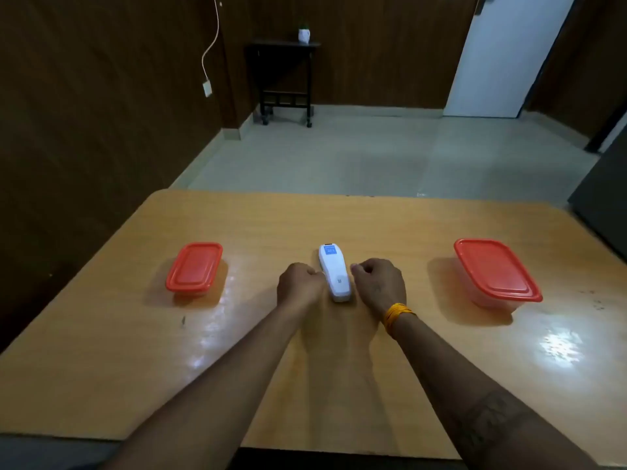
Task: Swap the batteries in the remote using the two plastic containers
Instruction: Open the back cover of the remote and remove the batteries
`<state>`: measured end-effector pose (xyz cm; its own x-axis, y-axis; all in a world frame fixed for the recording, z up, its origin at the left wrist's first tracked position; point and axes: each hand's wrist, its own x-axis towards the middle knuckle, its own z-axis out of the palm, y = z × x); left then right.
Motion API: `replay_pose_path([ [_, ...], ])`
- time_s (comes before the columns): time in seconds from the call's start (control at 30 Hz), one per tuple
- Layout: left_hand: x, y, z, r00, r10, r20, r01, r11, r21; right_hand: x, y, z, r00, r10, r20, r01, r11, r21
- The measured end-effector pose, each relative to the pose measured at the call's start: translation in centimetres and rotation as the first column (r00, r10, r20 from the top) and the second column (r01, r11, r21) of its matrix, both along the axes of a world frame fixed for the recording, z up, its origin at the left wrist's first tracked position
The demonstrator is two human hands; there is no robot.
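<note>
So a white remote (334,273) is laid flat near the middle of a glossy wooden table (373,351), long axis running near to far and tilted a bit, with its blue screen at the far end. It's flanked by both hands. The left hand (298,283) is curled into a loose fist just left of it, knuckles right up against the remote's side, though actual contact can't be made out for sure. The right hand (379,282) is curled the same way just to the right, fingertips close to the remote's edge. Nothing is gripped by either one, and the remote is still flat on the tabletop, not lifted. A yellow thread band (397,316) is worn on the right wrist.

Two plastic containers are set out well apart from the remote, both capped with red lids. The left container (194,270) is the smaller-looking one, placed out to the left. The right container (496,270) is parked out to the right, with its clear base visible under the lid. What's inside can't be seen in either.

Further back, a small dark side table (284,79) with a white pot (304,34) on it is pushed against the far wall.
</note>
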<state>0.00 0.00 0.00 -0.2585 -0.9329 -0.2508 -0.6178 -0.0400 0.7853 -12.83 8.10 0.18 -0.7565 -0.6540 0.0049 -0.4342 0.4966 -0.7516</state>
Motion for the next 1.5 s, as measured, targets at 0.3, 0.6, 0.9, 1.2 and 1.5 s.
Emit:
replay_pose_path([
  [0.3, -1.0, 1.8, 1.4, 1.000, 0.022, 0.006, -0.023, 1.000, 0.013, 1.6, 0.1, -0.3, 0.992, 0.099, 0.083, -0.102, 0.994, 0.040],
  [0.6, 0.6, 4.8, 2.2, 0.950, 0.090, -0.300, -0.076, 0.995, 0.057, 3.2, 3.2, -0.4, 0.851, 0.070, 0.520, 0.122, 0.937, -0.327],
  [0.9, 6.7, 11.3, 4.5, 0.812, 0.086, -0.577, 0.127, 0.939, 0.319, 6.5, 10.6, 3.8, 0.711, 0.234, 0.663, 0.029, 0.932, -0.361],
  [1.2, 7.0, 13.9, 3.3, 0.831, 0.135, -0.539, 0.064, 0.940, 0.334, 8.7, 13.0, 2.4, 0.697, 0.228, 0.680, 0.062, 0.926, -0.374],
  [1.5, 6.2, 14.8, 3.0, 0.810, 0.149, -0.567, 0.053, 0.944, 0.325, 8.3, 13.7, 1.0, 0.777, 0.272, 0.567, 0.026, 0.887, -0.461],
])
